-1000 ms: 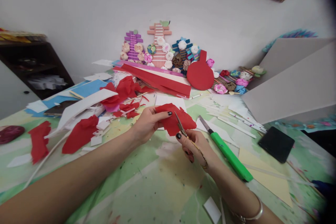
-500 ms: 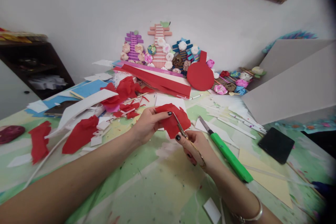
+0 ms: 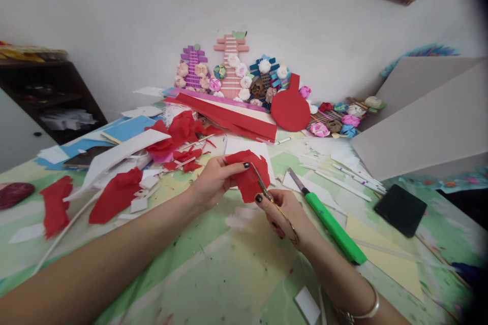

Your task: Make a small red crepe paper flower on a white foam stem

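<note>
Between thumb and fingers, my left hand (image 3: 215,180) pinches a piece of red crepe paper (image 3: 249,185) above the table. My right hand (image 3: 284,213) is closed around the gold handles of a pair of scissors (image 3: 263,183). The blades lie across the red paper, pointing up and left toward my left thumb. Part of the handles is hidden by my fingers. Just right of my right hand lies a green utility knife (image 3: 333,228) with its blade out. A white sheet (image 3: 263,150) lies behind the paper.
Red crepe scraps (image 3: 116,195) and white foam offcuts are strewn on the left. Red strips (image 3: 232,122) and a round red cutout (image 3: 291,109) lie at the back, before paper-flower crafts (image 3: 232,68). A black square (image 3: 400,209) and grey panel (image 3: 423,111) stand right.
The right side of the red paper has folded in, so it looks narrower beside the blades. Both hands stay in nearly the same place.
</note>
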Demonstrator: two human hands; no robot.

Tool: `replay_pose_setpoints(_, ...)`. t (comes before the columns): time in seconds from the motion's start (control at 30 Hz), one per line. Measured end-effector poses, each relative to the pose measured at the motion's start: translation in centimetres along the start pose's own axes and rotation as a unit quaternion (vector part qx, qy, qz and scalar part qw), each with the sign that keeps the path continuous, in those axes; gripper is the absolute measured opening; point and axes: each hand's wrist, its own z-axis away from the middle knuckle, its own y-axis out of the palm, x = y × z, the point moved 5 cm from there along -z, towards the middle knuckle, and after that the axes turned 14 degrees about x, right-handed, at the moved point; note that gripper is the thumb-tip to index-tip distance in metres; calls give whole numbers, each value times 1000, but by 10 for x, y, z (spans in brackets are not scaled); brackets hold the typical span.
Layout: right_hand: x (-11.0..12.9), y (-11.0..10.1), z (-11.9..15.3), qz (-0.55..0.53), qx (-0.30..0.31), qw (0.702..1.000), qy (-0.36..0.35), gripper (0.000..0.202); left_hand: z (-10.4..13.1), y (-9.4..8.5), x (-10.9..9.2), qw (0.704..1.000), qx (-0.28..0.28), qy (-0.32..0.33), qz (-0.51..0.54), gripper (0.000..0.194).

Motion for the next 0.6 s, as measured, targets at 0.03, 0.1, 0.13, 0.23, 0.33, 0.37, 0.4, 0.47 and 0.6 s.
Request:
replay_pose_setpoints(0.03,1,0,0,4,-2,1000,-4,48,0,0,0,1000,3,-2,1,21)
replay_pose_setpoints(0.1,2,0,1,9,2,1000,-8,47,0,1,2,1000,7,-6,3,21)
replay_pose_setpoints(0.13,2,0,1,10,6,1000,-9,47,0,2,3,1000,9,-9,4,21)
replay_pose_setpoints(0.23,2,1,1,7,14,1000,-9,47,1,4,5,1000,11,-25,3,21)
replay_pose_setpoints(0.33,0,2,0,6,10,1000,-12,48,3,8,7,999,14,-42,0,22)
replay_pose_setpoints(0.37,0,1,0,6,8,1000,-16,49,3,9,7,999,17,-47,-1,22)
replay_pose_setpoints(0.4,0,1,0,5,7,1000,-20,51,3,10,8,999,20,-50,0,23)
replay_pose_setpoints(0.47,1,1,-1,4,5,1000,-29,53,4,10,9,998,26,-53,-1,23)
replay_pose_setpoints(0.6,2,2,-2,-10,11,999,-33,54,3,10,13,998,39,-54,-1,24)
